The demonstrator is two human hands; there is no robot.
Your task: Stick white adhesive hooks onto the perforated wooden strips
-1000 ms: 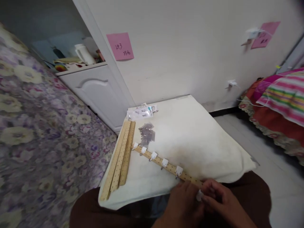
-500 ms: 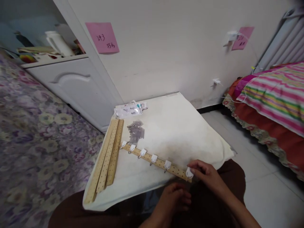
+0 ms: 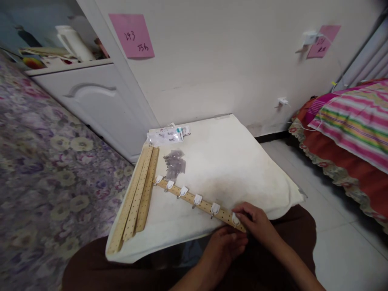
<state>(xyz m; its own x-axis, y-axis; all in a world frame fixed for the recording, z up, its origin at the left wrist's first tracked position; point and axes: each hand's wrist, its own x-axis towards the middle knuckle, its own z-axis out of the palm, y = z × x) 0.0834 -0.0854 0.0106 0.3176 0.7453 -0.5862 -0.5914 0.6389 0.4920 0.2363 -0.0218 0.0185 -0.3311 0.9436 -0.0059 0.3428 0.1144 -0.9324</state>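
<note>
A pale wooden strip (image 3: 189,197) dotted with holes lies slantwise on a cloth-covered table, its lower right end at the front edge. Several white stick-on hooks (image 3: 198,199) with metal loops sit spaced along it. At that near end, my right hand (image 3: 254,222) pinches the last white hook (image 3: 235,219) between thumb and finger against the strip. Just below, my left hand (image 3: 224,246) has its curled fingers against the strip's end; part of their grip is hidden. Small grey clear packets (image 3: 175,165) lie beyond the strip's far end.
More perforated wooden strips (image 3: 142,198) lie side by side along the left of the white-covered table (image 3: 224,149). Packaged hooks (image 3: 166,136) rest at the back left corner. A floral curtain (image 3: 69,169) hangs left, and a bed (image 3: 348,125) stands right.
The last hook, in my right hand, has shifted slightly left along the strip. My left hand has come up to the strip's near end. The view has tilted a little.
</note>
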